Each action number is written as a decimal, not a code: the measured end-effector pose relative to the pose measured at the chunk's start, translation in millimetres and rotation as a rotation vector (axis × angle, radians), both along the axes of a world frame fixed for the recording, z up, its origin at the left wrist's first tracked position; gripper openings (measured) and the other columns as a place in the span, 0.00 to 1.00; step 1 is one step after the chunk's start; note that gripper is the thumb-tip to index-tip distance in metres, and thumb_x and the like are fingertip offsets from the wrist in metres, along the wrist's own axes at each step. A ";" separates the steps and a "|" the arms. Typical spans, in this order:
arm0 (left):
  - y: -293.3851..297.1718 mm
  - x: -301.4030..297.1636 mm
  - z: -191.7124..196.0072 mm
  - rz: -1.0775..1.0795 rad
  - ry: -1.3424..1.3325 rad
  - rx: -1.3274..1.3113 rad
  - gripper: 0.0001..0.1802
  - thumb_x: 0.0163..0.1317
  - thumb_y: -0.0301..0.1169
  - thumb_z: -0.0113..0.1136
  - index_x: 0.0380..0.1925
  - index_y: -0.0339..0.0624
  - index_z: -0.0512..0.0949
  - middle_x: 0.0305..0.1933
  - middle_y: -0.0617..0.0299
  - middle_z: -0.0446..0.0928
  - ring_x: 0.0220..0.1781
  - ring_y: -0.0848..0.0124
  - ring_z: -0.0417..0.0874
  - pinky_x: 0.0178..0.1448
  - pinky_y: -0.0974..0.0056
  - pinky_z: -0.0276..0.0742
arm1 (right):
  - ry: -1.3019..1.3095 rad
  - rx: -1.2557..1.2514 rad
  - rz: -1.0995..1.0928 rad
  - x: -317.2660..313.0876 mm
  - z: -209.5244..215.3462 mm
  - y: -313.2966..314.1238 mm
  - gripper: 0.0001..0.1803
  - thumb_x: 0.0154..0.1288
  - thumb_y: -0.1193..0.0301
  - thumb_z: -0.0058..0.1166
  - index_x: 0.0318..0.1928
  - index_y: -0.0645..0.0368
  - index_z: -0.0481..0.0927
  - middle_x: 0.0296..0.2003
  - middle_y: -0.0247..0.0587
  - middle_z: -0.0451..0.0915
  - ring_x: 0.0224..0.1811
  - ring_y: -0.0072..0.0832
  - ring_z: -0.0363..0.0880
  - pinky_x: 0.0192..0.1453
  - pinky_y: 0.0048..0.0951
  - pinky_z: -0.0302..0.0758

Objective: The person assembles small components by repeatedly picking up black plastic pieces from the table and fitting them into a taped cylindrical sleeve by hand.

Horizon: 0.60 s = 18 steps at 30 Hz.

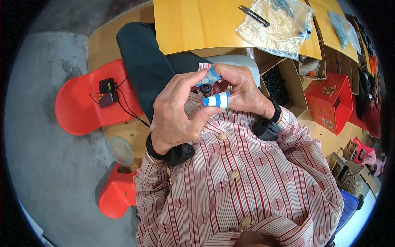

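- Raised in front of the striped shirt [263, 181], with both wrists bent inward and fingertips brought close together above the dark-trousered lap [142, 64].
- Curved into a C with the left hand [176, 109], its back turned up, thumb on the near side and index finger on the far side; contact partly hidden, so cannot tell whether gripping.
- Pinching a small black ring-shaped piece [206, 89] between thumb and index finger of the right hand [245, 90], with blue-and-white wraps [221, 100] round those fingertips.
- Strapped at each wrist with a boxy black module [181, 154].
- Beneath the table's near edge, toward its right corner, in an open cardboard box [299, 92], heaped with small black pieces [275, 84].
- Left of the lap, on the middle of a red chair [76, 103], set with a black device [108, 92] trailing cables; near its lower edge, beside a clear round container [120, 150].
- On the wooden table [197, 24], near its right edge, spread with a crumpled clear bag [275, 35], holding small grey-blue bits [282, 5] and overlapped by black snips [255, 16].
- Farther right, beside an open red box [325, 101], its contents hidden.
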<state>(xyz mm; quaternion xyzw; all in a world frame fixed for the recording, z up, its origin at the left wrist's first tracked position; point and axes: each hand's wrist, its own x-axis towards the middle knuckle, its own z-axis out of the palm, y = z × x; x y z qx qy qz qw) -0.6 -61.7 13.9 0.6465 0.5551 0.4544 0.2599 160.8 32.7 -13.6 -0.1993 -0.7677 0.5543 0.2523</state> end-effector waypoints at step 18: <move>5.3 -2.7 -3.7 -0.036 0.057 0.091 0.32 0.42 0.30 0.72 0.49 0.32 0.72 0.49 0.45 0.76 0.46 0.52 0.79 0.50 0.59 0.75 | 0.023 -0.011 0.014 -1.1 3.0 3.5 0.20 0.48 0.67 0.68 0.36 0.63 0.73 0.27 0.39 0.72 0.28 0.30 0.74 0.29 0.29 0.72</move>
